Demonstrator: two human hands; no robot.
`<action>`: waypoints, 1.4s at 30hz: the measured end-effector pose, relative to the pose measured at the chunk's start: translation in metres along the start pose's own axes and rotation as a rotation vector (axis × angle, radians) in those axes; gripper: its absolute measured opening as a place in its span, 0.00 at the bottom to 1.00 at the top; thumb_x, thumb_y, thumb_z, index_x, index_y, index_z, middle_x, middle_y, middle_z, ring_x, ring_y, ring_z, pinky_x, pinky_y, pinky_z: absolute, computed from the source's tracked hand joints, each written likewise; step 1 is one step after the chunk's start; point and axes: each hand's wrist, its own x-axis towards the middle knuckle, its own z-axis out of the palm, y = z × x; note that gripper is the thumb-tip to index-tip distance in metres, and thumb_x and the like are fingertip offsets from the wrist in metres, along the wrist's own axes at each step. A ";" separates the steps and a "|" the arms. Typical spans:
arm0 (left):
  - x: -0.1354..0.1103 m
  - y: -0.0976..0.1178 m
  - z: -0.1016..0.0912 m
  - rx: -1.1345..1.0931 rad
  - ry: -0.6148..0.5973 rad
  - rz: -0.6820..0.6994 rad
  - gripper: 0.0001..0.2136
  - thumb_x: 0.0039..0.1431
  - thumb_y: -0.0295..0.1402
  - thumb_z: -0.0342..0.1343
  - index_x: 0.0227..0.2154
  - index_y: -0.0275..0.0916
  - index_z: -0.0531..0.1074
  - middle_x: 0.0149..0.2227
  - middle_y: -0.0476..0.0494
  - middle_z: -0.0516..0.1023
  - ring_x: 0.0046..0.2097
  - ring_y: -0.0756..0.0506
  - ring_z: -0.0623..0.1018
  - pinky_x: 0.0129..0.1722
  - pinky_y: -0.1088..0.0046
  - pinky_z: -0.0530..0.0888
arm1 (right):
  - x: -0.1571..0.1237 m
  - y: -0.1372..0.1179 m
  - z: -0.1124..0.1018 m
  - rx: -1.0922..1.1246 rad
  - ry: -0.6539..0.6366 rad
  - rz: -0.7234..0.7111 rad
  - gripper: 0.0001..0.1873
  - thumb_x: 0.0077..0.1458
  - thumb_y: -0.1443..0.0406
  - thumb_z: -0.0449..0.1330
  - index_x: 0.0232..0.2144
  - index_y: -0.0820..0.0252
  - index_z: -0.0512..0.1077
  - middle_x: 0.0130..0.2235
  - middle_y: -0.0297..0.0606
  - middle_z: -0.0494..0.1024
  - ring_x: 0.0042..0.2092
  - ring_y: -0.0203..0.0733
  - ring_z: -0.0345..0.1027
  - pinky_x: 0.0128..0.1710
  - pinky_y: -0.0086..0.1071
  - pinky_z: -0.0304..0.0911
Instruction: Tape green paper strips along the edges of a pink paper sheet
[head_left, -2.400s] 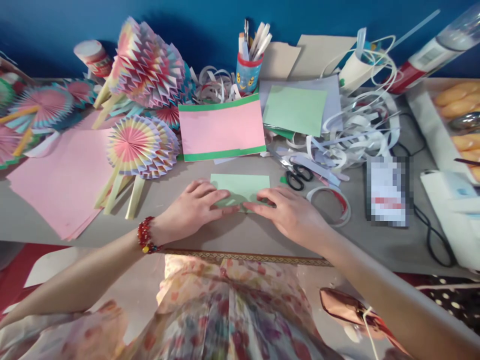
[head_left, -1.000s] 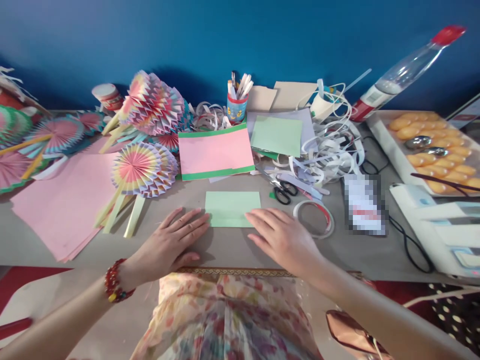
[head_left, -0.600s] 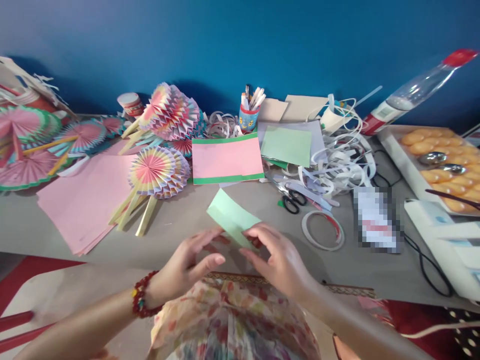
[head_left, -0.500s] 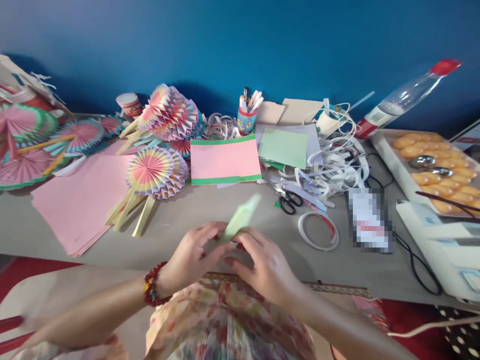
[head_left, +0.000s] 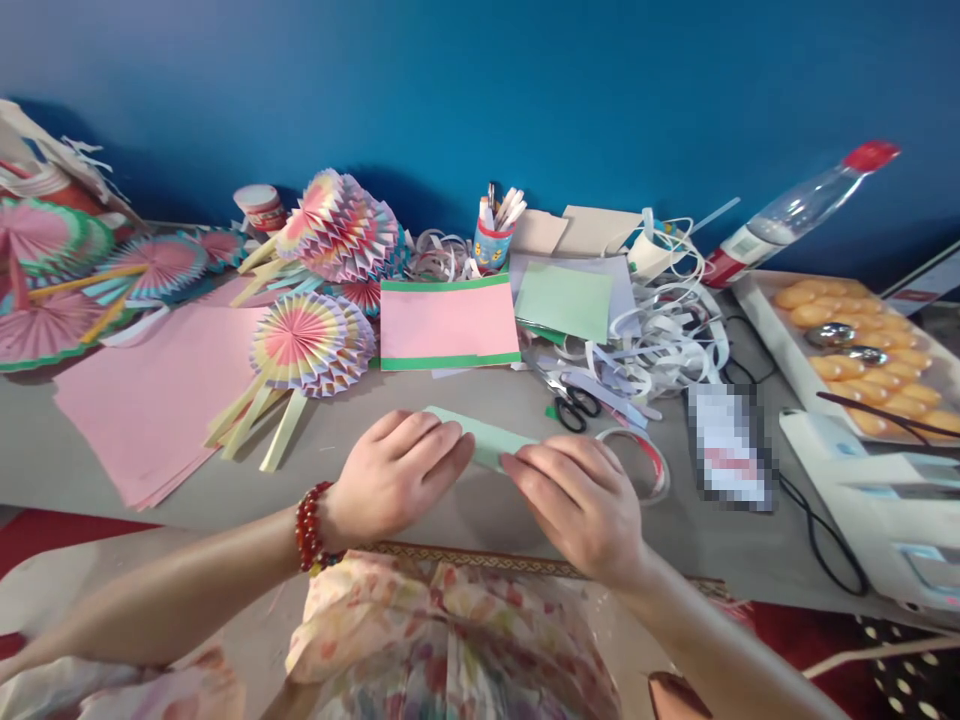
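A narrow folded strip of pale green paper (head_left: 491,441) is stretched between my two hands, low over the front of the table. My left hand (head_left: 401,470) is closed on its left part, fingers curled over the near edge. At its right end, my right hand (head_left: 581,495) pinches it between thumb and fingers. Just beyond lies a pink sheet with green borders (head_left: 448,322). Behind my right hand are a roll of double-sided tape (head_left: 656,465), partly covered, and black-handled scissors (head_left: 574,407).
Pleated paper fans (head_left: 300,345) and pink sheets (head_left: 161,400) fill the left side. At the back stand a pen cup (head_left: 493,243), green paper (head_left: 566,300) and tangled white paper strips (head_left: 671,330). A bottle (head_left: 802,215) and a box of yellow items (head_left: 862,340) are at right.
The green strip has turned from pointing up and away to lying nearly crosswise. My hands have moved apart, the right one further right, each gripping part of the strip.
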 end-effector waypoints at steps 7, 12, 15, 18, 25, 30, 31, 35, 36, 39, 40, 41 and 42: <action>-0.027 0.000 0.016 -0.063 -0.060 0.098 0.05 0.65 0.24 0.54 0.37 0.38 0.73 0.34 0.48 0.79 0.35 0.48 0.75 0.38 0.68 0.71 | -0.026 0.013 0.020 0.042 -0.144 0.052 0.08 0.62 0.71 0.56 0.34 0.58 0.75 0.40 0.39 0.80 0.41 0.44 0.69 0.42 0.38 0.62; -0.033 0.005 0.025 -0.221 -0.256 0.033 0.09 0.69 0.26 0.46 0.41 0.35 0.73 0.35 0.43 0.77 0.37 0.45 0.74 0.38 0.67 0.71 | -0.033 0.011 0.030 0.061 -0.283 0.024 0.09 0.64 0.71 0.54 0.38 0.60 0.74 0.38 0.40 0.78 0.42 0.44 0.67 0.43 0.37 0.61; -0.031 0.005 0.026 -0.333 -0.337 -0.049 0.11 0.70 0.27 0.44 0.42 0.35 0.72 0.36 0.42 0.75 0.38 0.44 0.73 0.41 0.67 0.71 | -0.030 0.011 0.033 0.088 -0.295 0.039 0.08 0.64 0.69 0.55 0.38 0.60 0.74 0.37 0.39 0.77 0.41 0.43 0.67 0.43 0.35 0.60; -0.029 0.005 0.027 -0.368 -0.364 -0.056 0.11 0.71 0.28 0.44 0.40 0.36 0.73 0.35 0.43 0.75 0.38 0.44 0.72 0.40 0.67 0.70 | -0.025 0.012 0.036 0.091 -0.317 0.008 0.07 0.64 0.69 0.54 0.37 0.60 0.73 0.36 0.39 0.76 0.41 0.43 0.66 0.41 0.35 0.60; -0.028 0.001 0.032 -0.519 -0.358 -0.228 0.10 0.71 0.31 0.46 0.38 0.37 0.72 0.35 0.44 0.75 0.39 0.44 0.73 0.42 0.68 0.69 | -0.021 0.015 0.036 0.235 -0.396 0.143 0.09 0.65 0.68 0.54 0.35 0.59 0.74 0.35 0.39 0.75 0.40 0.42 0.66 0.39 0.33 0.59; -0.022 -0.007 0.033 -0.630 -0.388 -0.328 0.08 0.70 0.32 0.48 0.36 0.38 0.71 0.36 0.46 0.75 0.38 0.46 0.73 0.39 0.71 0.68 | -0.013 0.017 0.038 0.324 -0.409 0.284 0.05 0.65 0.68 0.55 0.36 0.59 0.71 0.35 0.38 0.76 0.40 0.42 0.69 0.40 0.32 0.59; -0.021 -0.009 0.033 -0.630 -0.401 -0.337 0.08 0.70 0.32 0.49 0.36 0.38 0.71 0.35 0.46 0.74 0.39 0.46 0.73 0.39 0.71 0.67 | -0.012 0.018 0.039 0.332 -0.411 0.299 0.04 0.64 0.68 0.56 0.37 0.59 0.71 0.36 0.38 0.76 0.40 0.42 0.69 0.40 0.32 0.59; -0.018 -0.017 0.034 -0.624 -0.427 -0.359 0.08 0.68 0.32 0.51 0.34 0.39 0.72 0.33 0.47 0.74 0.38 0.46 0.73 0.38 0.72 0.66 | -0.008 0.020 0.041 0.315 -0.446 0.320 0.05 0.64 0.68 0.55 0.34 0.57 0.68 0.34 0.36 0.76 0.39 0.42 0.69 0.38 0.32 0.58; -0.017 -0.019 0.034 -0.630 -0.429 -0.363 0.08 0.68 0.32 0.52 0.34 0.39 0.72 0.32 0.47 0.74 0.37 0.46 0.73 0.38 0.72 0.66 | -0.008 0.020 0.041 0.308 -0.454 0.322 0.05 0.64 0.68 0.55 0.34 0.57 0.68 0.34 0.36 0.76 0.38 0.42 0.69 0.38 0.32 0.57; -0.017 -0.023 0.035 -0.651 -0.434 -0.362 0.07 0.68 0.32 0.52 0.34 0.39 0.72 0.32 0.48 0.74 0.36 0.46 0.73 0.38 0.72 0.66 | -0.006 0.021 0.041 0.299 -0.473 0.330 0.05 0.64 0.68 0.55 0.34 0.56 0.67 0.35 0.35 0.76 0.38 0.42 0.69 0.37 0.32 0.57; -0.017 -0.025 0.035 -0.660 -0.440 -0.358 0.07 0.68 0.33 0.52 0.34 0.39 0.72 0.32 0.48 0.74 0.36 0.46 0.73 0.38 0.72 0.66 | -0.006 0.021 0.041 0.298 -0.478 0.332 0.04 0.64 0.68 0.55 0.34 0.56 0.67 0.35 0.35 0.76 0.38 0.42 0.69 0.37 0.32 0.56; -0.017 -0.025 0.035 -0.673 -0.447 -0.355 0.07 0.68 0.33 0.52 0.35 0.39 0.72 0.32 0.47 0.74 0.36 0.46 0.73 0.38 0.72 0.66 | -0.005 0.021 0.041 0.298 -0.481 0.334 0.04 0.64 0.68 0.55 0.35 0.56 0.67 0.35 0.35 0.76 0.39 0.42 0.70 0.37 0.32 0.56; -0.018 -0.026 0.035 -0.686 -0.453 -0.355 0.07 0.68 0.33 0.52 0.35 0.39 0.72 0.33 0.47 0.74 0.36 0.46 0.73 0.38 0.72 0.66 | -0.005 0.022 0.042 0.297 -0.484 0.336 0.04 0.64 0.67 0.55 0.35 0.56 0.67 0.35 0.35 0.77 0.39 0.42 0.70 0.37 0.32 0.56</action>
